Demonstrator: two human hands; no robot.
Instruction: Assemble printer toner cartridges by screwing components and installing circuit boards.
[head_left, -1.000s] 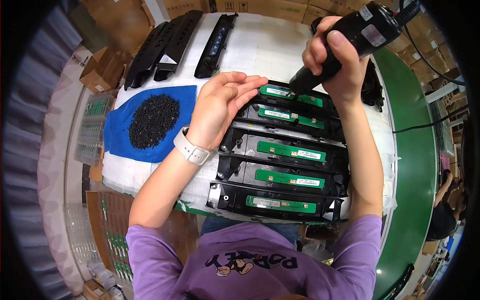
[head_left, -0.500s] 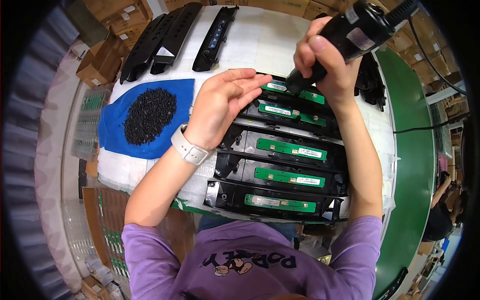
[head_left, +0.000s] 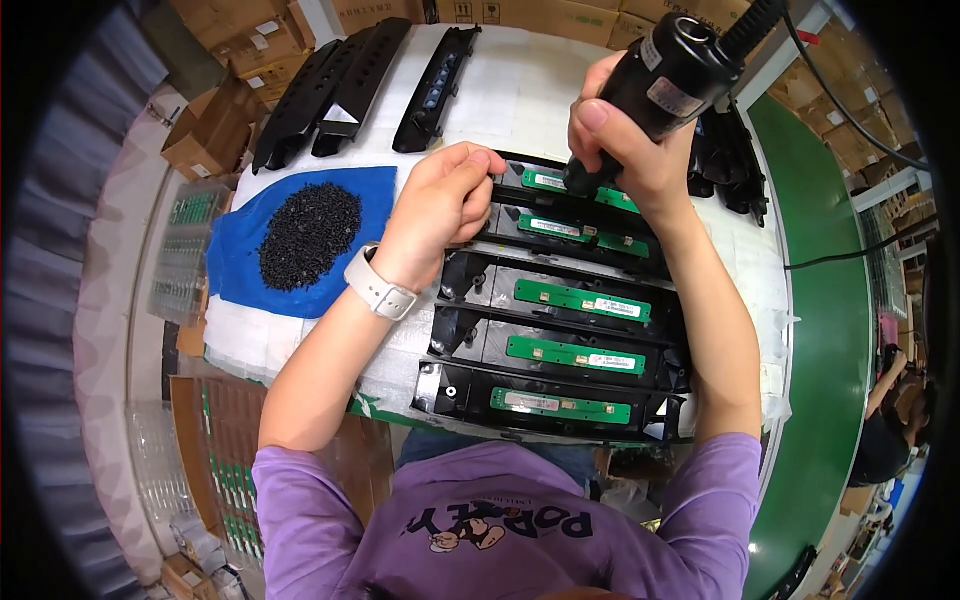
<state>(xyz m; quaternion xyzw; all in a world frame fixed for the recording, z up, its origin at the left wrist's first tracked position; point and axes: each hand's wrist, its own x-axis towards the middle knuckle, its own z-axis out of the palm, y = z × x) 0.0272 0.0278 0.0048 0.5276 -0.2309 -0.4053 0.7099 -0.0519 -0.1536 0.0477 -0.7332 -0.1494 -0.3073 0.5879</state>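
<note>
My right hand (head_left: 645, 155) is wrapped round a black corded electric screwdriver (head_left: 672, 85), its nose pointing down at the green circuit board (head_left: 543, 181) in the farthest black plastic housing of the row. My left hand (head_left: 440, 205) is closed with its fingertips pinched beside that housing's left end; whatever is between them is hidden. Nearer to me lie several more long black housings (head_left: 470, 387), each with a green circuit board (head_left: 583, 300) set in it. Left of my left hand, a heap of small black screws (head_left: 310, 237) rests on a blue cloth (head_left: 232, 232).
Long black parts (head_left: 345, 95) and a narrower black strip (head_left: 436, 92) lie at the table's far left. More black parts (head_left: 728, 165) lie beyond my right forearm. Cardboard boxes (head_left: 212, 130) stand behind; clear trays (head_left: 190, 225) are at left. A cable (head_left: 850, 262) crosses the right side.
My left hand has gone from spread fingers to a closed pinch near the far housing's left end. The screwdriver has shifted slightly left and down in my right hand.
</note>
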